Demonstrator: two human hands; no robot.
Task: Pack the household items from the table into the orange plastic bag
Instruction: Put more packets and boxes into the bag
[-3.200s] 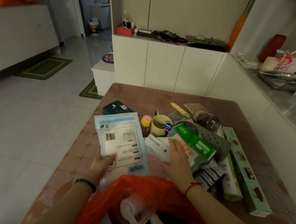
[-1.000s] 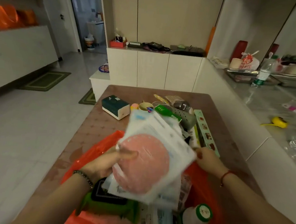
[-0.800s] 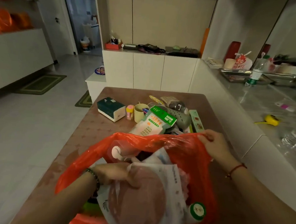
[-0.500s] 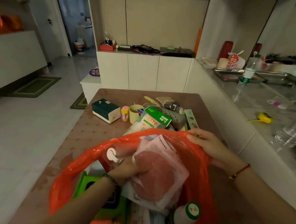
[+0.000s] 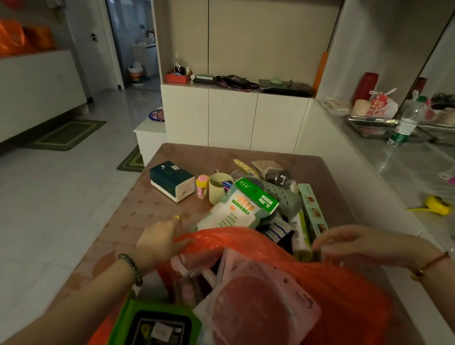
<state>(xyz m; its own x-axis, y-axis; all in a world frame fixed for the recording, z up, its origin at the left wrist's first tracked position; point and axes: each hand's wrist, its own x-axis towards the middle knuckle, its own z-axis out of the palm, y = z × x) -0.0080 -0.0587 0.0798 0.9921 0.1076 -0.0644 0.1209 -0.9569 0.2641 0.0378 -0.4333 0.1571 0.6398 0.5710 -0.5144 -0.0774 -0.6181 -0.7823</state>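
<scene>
The orange plastic bag lies open at the table's near edge. Inside it rest a clear pack with a pink round pad and a green wipes pack. My left hand is stretched forward at the bag's left rim with straight fingers and holds nothing. My right hand pinches the bag's far right rim. Just beyond the bag are a green-and-white packet, a grey perforated item, a long green box, a pale cup, a small pink bottle and a teal tissue box.
The brown table has open floor to its left. A grey counter runs along the right with a yellow tape measure, a water bottle and metal trays. White cabinets stand behind the table.
My left hand carried the pink pad pack from the table into the bag, let it go and moved forward out of the bag. My right hand kept hold of the bag's rim.
</scene>
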